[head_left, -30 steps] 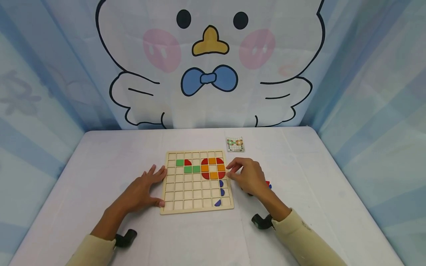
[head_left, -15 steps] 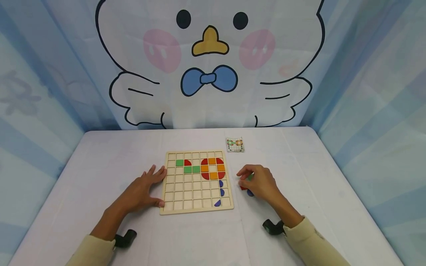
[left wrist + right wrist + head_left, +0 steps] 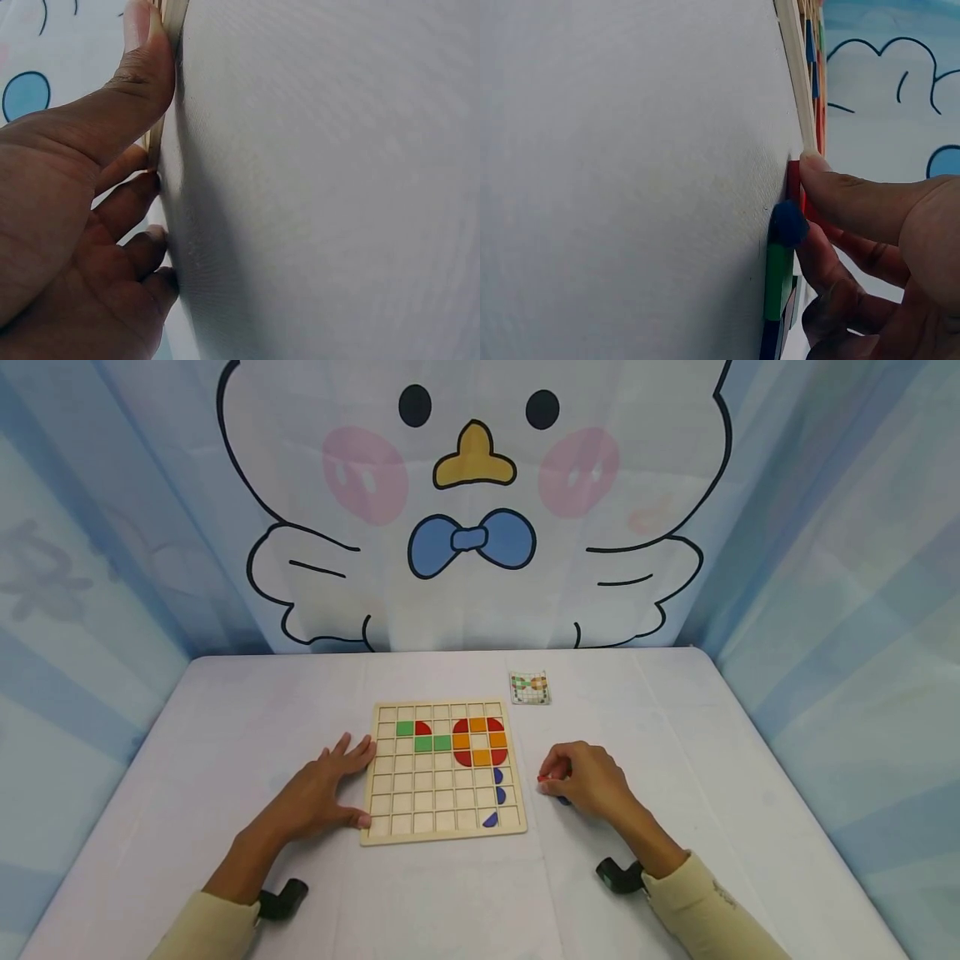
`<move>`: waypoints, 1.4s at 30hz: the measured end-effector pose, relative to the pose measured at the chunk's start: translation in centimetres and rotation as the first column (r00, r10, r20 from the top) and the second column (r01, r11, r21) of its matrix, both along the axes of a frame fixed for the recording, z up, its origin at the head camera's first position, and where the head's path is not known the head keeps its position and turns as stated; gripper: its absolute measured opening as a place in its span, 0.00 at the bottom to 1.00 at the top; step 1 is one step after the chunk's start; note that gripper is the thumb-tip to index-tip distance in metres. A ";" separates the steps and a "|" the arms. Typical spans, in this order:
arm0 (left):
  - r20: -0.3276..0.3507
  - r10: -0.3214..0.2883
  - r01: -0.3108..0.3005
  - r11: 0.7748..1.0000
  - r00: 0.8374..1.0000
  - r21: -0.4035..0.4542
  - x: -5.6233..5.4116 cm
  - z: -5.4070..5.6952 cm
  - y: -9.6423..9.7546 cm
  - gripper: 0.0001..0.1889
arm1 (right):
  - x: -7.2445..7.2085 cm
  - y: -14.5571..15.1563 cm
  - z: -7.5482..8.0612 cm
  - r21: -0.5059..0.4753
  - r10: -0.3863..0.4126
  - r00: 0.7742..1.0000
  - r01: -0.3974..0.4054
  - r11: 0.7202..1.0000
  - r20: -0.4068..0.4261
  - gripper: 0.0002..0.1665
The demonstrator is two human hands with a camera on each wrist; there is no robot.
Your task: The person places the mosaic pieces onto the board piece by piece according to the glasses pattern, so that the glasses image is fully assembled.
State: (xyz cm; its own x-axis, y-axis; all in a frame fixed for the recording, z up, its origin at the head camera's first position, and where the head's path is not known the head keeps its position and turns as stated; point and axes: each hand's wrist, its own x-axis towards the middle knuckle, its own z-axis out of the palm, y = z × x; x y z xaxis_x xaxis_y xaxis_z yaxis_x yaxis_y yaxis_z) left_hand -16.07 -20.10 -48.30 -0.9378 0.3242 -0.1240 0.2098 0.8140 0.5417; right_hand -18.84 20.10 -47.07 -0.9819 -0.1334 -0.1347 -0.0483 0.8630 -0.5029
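Observation:
A pale wooden grid board [image 3: 444, 837] lies on the table, with green squares [image 3: 423, 743], orange squares [image 3: 481, 757], red quarter-round pieces [image 3: 498, 756] and blue half-round pieces [image 3: 501, 796] on it. Fingers spread, my left hand [image 3: 318, 789] rests along the board's left edge; its thumb [image 3: 139, 86] touches the rim. Right of the board, my right hand [image 3: 588, 778] pinches a red piece [image 3: 794, 178] between thumb and finger, low at the tabletop. Beside it in the right wrist view are a blue piece [image 3: 789, 223] and a green piece [image 3: 779, 279]. Fingers partly hide the red piece.
A small pattern card [image 3: 530, 688] lies behind the board's far right corner. Both wrists carry black camera mounts, the left mount [image 3: 283, 899] and right mount [image 3: 620, 877]. A cartoon-printed curtain [image 3: 472, 602] hangs behind the table.
My right hand has moved from the board's right edge out to the loose pieces at the right, and now pinches a red one. My left hand and the pieces on the board look unmoved.

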 end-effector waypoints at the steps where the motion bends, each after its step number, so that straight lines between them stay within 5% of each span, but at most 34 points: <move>1: -0.001 -0.001 0.001 1.000 1.000 0.000 0.0 0.0 0.0 0.62 | 0.0 0.0 0.0 0.001 0.002 1.000 -0.002 1.000 0.002 0.10; 28: -0.003 -0.001 0.001 1.000 1.000 -0.016 0.1 0.1 0.1 0.62 | -0.5 -2.8 0.8 -0.221 0.002 0.993 -0.028 0.975 -0.116 0.10; 42: -0.013 -0.005 0.004 1.000 1.000 -0.015 0.1 -0.1 -0.1 0.62 | -0.9 -6.7 1.5 -0.235 0.033 0.988 -0.069 0.970 -0.153 0.08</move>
State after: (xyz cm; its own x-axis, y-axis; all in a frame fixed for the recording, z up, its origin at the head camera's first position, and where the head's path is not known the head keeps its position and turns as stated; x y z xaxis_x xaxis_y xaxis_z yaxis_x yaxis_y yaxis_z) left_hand -16.00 -20.17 -48.36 -0.9379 0.3268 -0.1162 0.2207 0.8208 0.5269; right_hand -19.71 13.44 -45.54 -0.9795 -0.1946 0.0525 -0.1781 0.7134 -0.6778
